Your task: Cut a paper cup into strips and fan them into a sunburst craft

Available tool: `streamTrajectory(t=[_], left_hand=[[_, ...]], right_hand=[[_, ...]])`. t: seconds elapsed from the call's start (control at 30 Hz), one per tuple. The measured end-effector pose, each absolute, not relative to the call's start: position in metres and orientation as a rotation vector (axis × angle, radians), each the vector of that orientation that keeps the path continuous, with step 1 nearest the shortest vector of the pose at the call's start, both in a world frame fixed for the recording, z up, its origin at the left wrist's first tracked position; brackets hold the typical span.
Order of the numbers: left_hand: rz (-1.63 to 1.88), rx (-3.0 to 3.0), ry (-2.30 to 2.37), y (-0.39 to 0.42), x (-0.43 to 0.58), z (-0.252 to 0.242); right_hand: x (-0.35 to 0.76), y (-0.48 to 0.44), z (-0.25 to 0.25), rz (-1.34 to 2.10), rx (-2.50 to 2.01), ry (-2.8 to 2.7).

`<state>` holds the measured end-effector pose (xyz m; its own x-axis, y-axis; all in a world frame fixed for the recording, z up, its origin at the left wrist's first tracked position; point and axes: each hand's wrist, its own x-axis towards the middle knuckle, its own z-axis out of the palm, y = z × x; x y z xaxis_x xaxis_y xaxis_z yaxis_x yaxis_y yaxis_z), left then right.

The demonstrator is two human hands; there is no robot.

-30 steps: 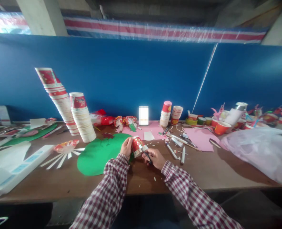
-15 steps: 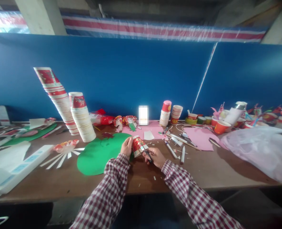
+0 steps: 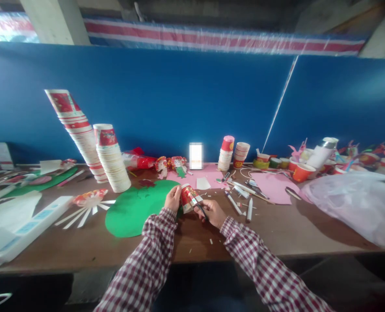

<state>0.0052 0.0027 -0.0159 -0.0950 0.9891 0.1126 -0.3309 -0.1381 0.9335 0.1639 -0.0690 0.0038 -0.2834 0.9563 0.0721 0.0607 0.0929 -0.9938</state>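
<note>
A red printed paper cup (image 3: 189, 196) is tilted on its side above the front of the table. My left hand (image 3: 173, 198) is closed on its left edge, thumb uppermost. My right hand (image 3: 213, 213) grips dark-handled scissors (image 3: 203, 212), whose blades lie at the cup's right side. How far the blades are apart is too small to tell. Under and left of my left hand spreads a green paper sheet (image 3: 130, 212) with a rounded outline. Small white paper scraps (image 3: 211, 241) lie on the brown table in front of my hands.
Two tall cup stacks (image 3: 112, 169) lean at the left, near a cup cut into strips (image 3: 90, 201) and a long white box (image 3: 33, 225). Markers (image 3: 249, 210) and pink paper (image 3: 273, 188) lie to the right, beside a clear plastic bag (image 3: 348, 203). Shorter cup stacks (image 3: 226, 154) stand behind.
Both hands keep nearly the same place, with the cup and scissors still held. The view has shifted very slightly.
</note>
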Motion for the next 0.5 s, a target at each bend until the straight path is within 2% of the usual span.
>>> streamTrajectory(t=[0.5], left_hand=[[1.451, 1.021, 0.917, 0.0025, 0.0049, -0.0153]], right_hand=[[0.1648, -0.0726, 0.0107, 1.202, -1.088, -1.58]])
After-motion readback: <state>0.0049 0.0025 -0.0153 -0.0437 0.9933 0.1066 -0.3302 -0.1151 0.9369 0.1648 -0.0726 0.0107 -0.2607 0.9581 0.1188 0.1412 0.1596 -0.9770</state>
